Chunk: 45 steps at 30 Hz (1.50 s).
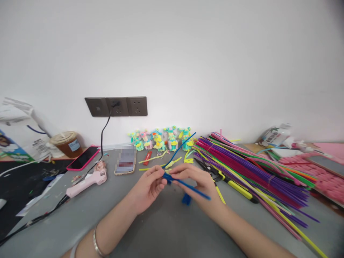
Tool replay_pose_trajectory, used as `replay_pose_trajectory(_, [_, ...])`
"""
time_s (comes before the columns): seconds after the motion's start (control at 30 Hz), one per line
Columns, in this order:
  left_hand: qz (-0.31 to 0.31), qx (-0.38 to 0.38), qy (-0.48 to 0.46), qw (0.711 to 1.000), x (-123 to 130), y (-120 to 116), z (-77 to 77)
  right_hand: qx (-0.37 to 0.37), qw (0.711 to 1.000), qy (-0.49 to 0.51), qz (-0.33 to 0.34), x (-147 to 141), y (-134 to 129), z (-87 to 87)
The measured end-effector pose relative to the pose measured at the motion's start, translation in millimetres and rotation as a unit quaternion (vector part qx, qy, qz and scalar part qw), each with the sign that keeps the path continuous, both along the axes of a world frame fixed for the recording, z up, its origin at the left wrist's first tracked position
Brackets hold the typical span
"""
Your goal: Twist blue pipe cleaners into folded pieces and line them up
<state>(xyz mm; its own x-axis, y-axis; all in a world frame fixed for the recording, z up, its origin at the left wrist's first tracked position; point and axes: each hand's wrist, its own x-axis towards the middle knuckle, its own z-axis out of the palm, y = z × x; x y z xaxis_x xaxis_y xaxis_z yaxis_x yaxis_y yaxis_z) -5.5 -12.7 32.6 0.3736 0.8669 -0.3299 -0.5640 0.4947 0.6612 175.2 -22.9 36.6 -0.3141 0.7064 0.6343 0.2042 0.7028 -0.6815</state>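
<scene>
Near the middle of the grey table, my left hand (pixel 149 186) pinches a blue pipe cleaner piece (pixel 168 176) between thumb and fingertips. My right hand (pixel 197 181) closes on the same blue piece from the right. One blue stem sticks up and to the right; another runs down across the right hand's fingers. A second small blue piece (pixel 186 199) lies on the table below the right hand. Yellow stems (pixel 173 163) lie just behind the hands. Several small colourful pipe cleaner figures (pixel 172 138) stand in a row along the wall.
At the right lie a bundle of purple and magenta stems (pixel 249 172) and yellow-black pliers (pixel 239 188). On the left are a pink glue gun (pixel 87 182) with its cord, a pink-edged phone (pixel 84 158) and a drink cup (pixel 66 143). Another phone (pixel 125 160) stands behind the hands.
</scene>
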Motion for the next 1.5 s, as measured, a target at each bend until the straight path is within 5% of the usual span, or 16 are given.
replay_pose_trajectory(0.17, [-0.176, 0.078, 0.065, 0.979, -10, 2, 0.4, -0.105, 0.989, 0.082, 0.071, 9, 14, 4.8])
replay_pose_trajectory(0.47, [-0.293, 0.082, 0.157, 0.94, -8, -4, -1.9, -0.27, 0.936, 0.007, 0.226, 10, 16, -3.2])
replay_pose_trajectory(0.87, [-0.256, 0.076, 0.163, 0.95, -6, -6, -0.2, -0.368, 0.91, 0.058, 0.183, 6, 13, -0.2])
replay_pose_trajectory(1.5, [-0.218, 0.072, 0.143, 0.963, -6, -3, -3.7, -0.179, 0.983, -0.01, 0.049, 9, 14, -6.5])
